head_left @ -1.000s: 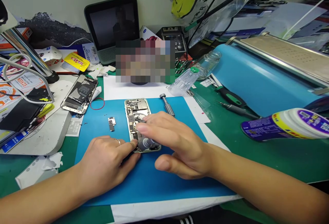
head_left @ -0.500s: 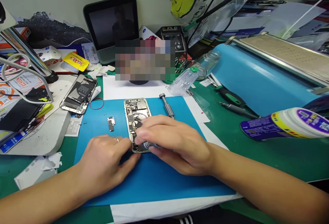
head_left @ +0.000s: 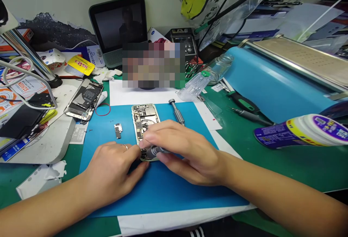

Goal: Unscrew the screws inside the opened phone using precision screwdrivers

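An opened phone [head_left: 139, 124] with bare internals lies on the blue mat [head_left: 168, 193], its screen off. My left hand [head_left: 115, 166], a ring on one finger, pinches the phone's lower left edge. My right hand [head_left: 187, 152] is closed around a grey screwdriver [head_left: 154, 152], slanted down over the lower end of the phone; its tip is hard to make out. To the left of the phone rests a small black and silver part [head_left: 117, 131]. A second grey screwdriver [head_left: 177, 113] lies beyond my right hand.
Another opened phone [head_left: 84, 99] and a red rubber band [head_left: 102, 109] are at the left. A purple and white bottle [head_left: 296, 131] lies at the right, near a green-black screwdriver [head_left: 244, 101]. Behind stand a screen device [head_left: 118, 26] and a clear plastic bottle [head_left: 194, 86].
My right hand's fingers have shifted slightly left on the screwdriver over the phone's lower end. My left hand stays at the phone's edge.
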Demonstrator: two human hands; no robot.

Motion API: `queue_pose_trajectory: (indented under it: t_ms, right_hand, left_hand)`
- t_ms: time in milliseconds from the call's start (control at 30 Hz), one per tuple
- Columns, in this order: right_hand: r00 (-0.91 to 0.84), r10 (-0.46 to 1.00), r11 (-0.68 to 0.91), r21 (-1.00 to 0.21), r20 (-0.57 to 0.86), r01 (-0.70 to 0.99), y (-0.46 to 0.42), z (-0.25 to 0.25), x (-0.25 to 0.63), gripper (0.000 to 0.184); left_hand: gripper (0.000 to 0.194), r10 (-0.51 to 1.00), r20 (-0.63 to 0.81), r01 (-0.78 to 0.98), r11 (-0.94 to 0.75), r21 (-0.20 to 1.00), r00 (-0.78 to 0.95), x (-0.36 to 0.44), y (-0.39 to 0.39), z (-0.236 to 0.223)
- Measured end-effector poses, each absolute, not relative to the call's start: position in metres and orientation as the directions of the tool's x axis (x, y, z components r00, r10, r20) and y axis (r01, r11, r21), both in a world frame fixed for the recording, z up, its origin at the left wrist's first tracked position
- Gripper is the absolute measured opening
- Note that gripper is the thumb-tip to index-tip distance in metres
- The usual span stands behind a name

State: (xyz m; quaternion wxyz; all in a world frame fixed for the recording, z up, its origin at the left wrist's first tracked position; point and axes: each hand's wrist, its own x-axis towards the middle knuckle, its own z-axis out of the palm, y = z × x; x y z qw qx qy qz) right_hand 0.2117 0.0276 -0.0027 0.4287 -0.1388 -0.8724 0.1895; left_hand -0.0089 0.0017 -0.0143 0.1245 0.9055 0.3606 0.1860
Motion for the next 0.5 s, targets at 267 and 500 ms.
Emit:
queue_pose_trajectory:
  t_ms: [267,500]
  right_hand:
    - [-0.605,0.416,0.879,-0.469,0.678,0.078,0.028,-0.004,0.212,0.046]
    - [-0.601,0.362,0.918,-0.386,0.713,0.095,0.027,-0.002,0.213,0.033]
  left_hand:
    - [0.013,0.7,0.256,0.588,-0.705,0.397,0.666,-0.01,0.001,-0.014]
    - [0.019,0.698,0.482,0.4,-0.706,0.584,0.53,-0.007,-0.009,0.002]
